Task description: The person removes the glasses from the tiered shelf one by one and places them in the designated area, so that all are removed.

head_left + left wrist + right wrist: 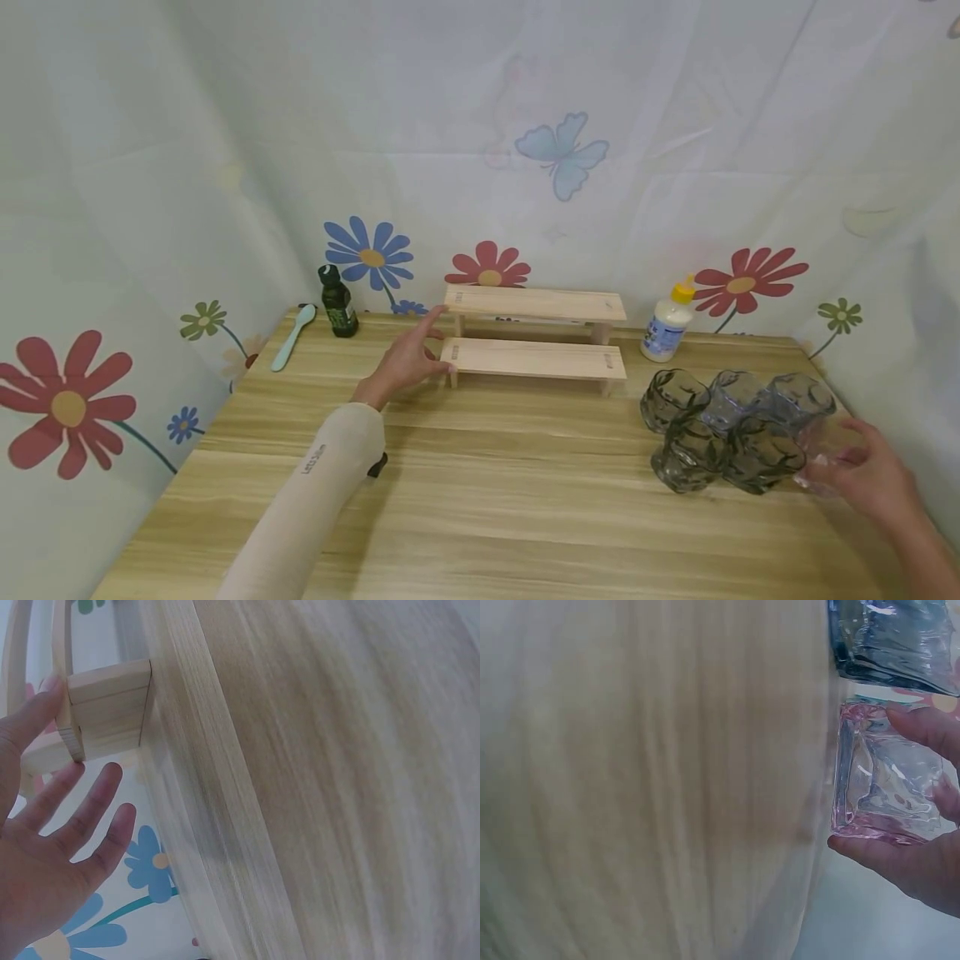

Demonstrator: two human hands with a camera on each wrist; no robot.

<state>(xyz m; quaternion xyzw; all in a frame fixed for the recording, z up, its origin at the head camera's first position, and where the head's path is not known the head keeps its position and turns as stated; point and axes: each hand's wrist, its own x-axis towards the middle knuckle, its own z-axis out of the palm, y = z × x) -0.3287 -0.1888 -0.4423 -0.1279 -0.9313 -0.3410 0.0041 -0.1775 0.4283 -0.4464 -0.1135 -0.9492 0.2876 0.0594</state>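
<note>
My left hand (408,358) touches the left end of a pale two-tier wooden stand (536,358), its fingers spread. In the left wrist view, one fingertip of that hand (45,847) lies against a board (71,727) of the stand, while the other fingers fan out straight. At the table's right side, my right hand (873,475) grips a clear pinkish glass (825,442) by its sides. Seen from the right wrist, thumb and fingers of the right hand (922,862) hold opposite sides of the pink glass (889,776), close beside a bluish-grey glass (896,645).
Grey and bluish wavy glasses (690,454) cluster left of the pink one. A white bottle with a yellow cap (666,325) stands right of the stand. At the back left are a dark green bottle (340,307) and a mint spoon (292,337). A flowered curtain (465,167) hangs behind.
</note>
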